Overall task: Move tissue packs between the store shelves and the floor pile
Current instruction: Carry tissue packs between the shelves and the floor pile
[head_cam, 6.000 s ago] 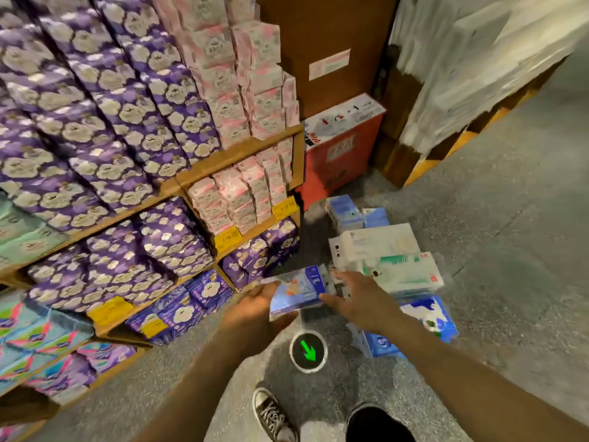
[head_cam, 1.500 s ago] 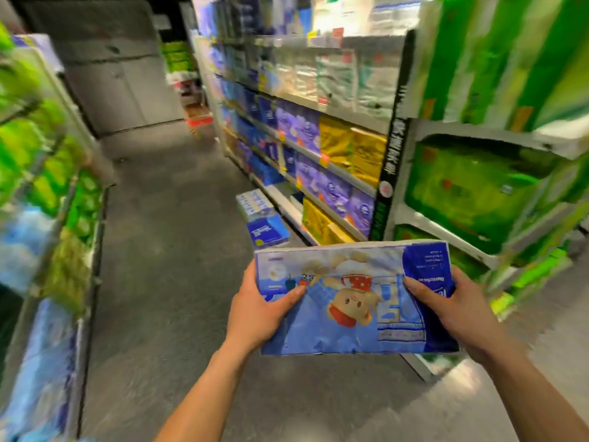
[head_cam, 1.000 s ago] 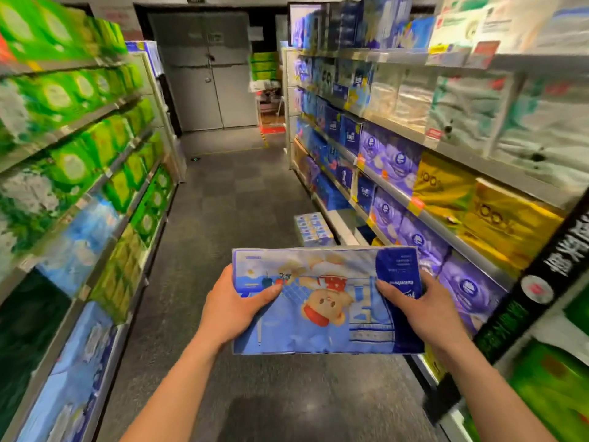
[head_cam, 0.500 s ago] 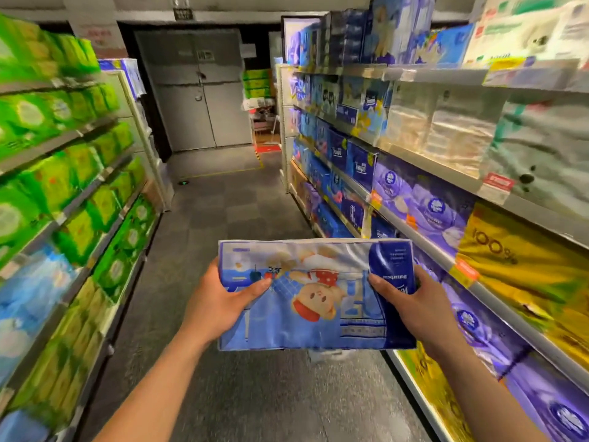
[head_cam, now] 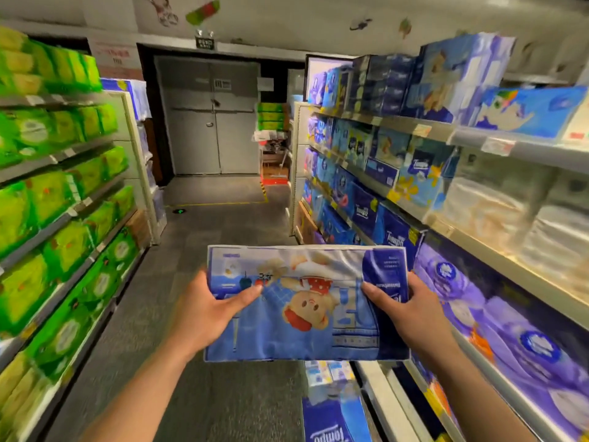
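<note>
Green packs [head_cam: 60,199] fill the left shelves [head_cam: 73,213]. My left hand [head_cam: 207,314] grips the near-left end of the blue tissue pack [head_cam: 302,304], which is held flat above the aisle floor; my right hand [head_cam: 411,314] grips its right end, thumb on top. It looks light, soft and slick-filmed, so I judge the short ends safest. Its print is upside down and blurred. The right-shelf packs [head_cam: 395,239] read "Tempo".

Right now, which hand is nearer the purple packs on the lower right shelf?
Right. The right hand grips the end of the blue pack beside the purple packs; the left hand grips the opposite end, toward the aisle.
</note>
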Motion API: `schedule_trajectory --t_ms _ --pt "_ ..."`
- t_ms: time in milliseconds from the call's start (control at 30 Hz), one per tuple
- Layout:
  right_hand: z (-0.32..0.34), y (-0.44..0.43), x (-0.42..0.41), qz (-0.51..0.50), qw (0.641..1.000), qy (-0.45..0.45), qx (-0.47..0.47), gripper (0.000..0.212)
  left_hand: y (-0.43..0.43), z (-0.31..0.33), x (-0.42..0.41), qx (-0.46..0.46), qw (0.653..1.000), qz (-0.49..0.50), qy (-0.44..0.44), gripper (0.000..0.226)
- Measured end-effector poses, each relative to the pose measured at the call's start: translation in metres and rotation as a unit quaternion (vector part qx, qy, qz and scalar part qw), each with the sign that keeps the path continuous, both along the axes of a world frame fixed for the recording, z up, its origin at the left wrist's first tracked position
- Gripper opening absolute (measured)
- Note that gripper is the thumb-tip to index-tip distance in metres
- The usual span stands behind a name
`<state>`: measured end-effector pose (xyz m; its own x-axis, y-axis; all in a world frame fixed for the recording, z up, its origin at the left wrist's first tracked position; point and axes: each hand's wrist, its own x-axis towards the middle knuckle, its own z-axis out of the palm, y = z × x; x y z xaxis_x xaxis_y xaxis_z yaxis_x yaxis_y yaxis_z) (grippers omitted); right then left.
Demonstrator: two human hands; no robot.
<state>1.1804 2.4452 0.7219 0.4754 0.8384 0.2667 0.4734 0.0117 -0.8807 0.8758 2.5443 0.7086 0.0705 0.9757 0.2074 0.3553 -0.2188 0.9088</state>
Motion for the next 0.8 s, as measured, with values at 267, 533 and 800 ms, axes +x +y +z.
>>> schedule_trajectory --t_ms 267,533,800 --pt "0.006 0.206 -0.014 -0.093 0.995 0.010 0.019 0.034 0.263 0.033 0.005 0.050 0.995 -0.075 0.041 0.081" --pt "0.022 0.355 0.027 -0.185 0.980 0.048 0.050 0.052 0.469 0.061 0.086 0.072 0.979 -0.181 0.056 0.085" --pt "0.050 0.485 0.133 -0.247 0.967 0.004 0.056 0.034 0.627 0.088 0.227 0.115 0.963 -0.245 -0.001 0.064"
